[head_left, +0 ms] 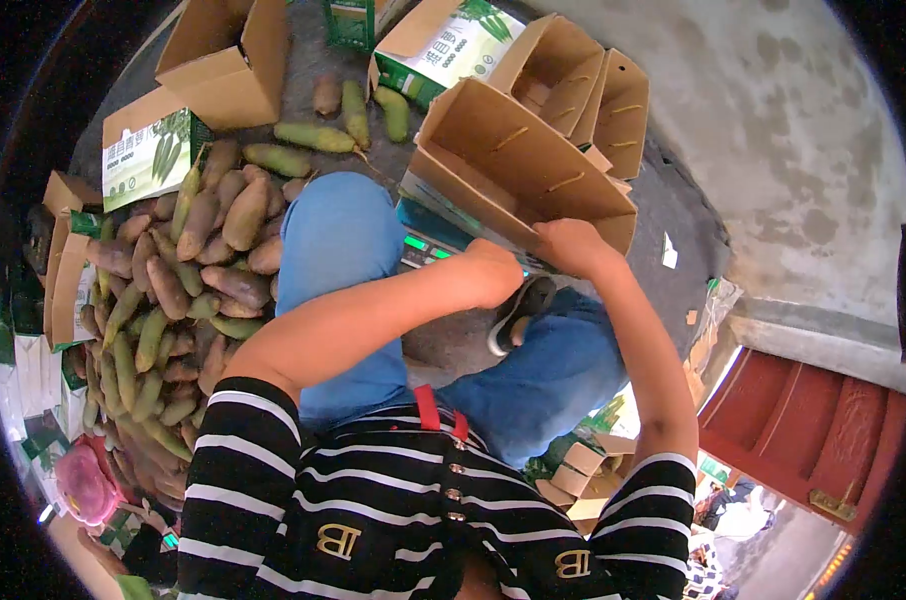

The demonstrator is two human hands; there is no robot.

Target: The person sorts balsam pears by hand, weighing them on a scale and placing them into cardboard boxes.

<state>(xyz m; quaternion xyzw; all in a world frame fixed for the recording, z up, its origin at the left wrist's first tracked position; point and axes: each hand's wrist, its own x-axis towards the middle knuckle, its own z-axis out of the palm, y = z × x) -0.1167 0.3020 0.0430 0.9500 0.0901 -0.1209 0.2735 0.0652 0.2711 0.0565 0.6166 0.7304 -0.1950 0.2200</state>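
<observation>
An open cardboard box [493,150] with rope handles stands in front of me, tilted in view, on a scale [435,250] with lit green digits. My right hand [573,248] is closed over the box's near edge, its fingers at the rim. Just left of it, my left hand [493,273] is curled into a fist close to the box's near side and the scale. What that fist holds, if anything, is hidden. The box's inside shows bare cardboard where I can see it.
A large heap of green and purplish-brown long radishes [173,270] lies at my left. Several more radishes [353,115] lie beyond my knee. Open boxes [553,75] stand behind the one before me, and a printed box [158,155] stands by the heap. A person with a pink hat [85,485] is at lower left.
</observation>
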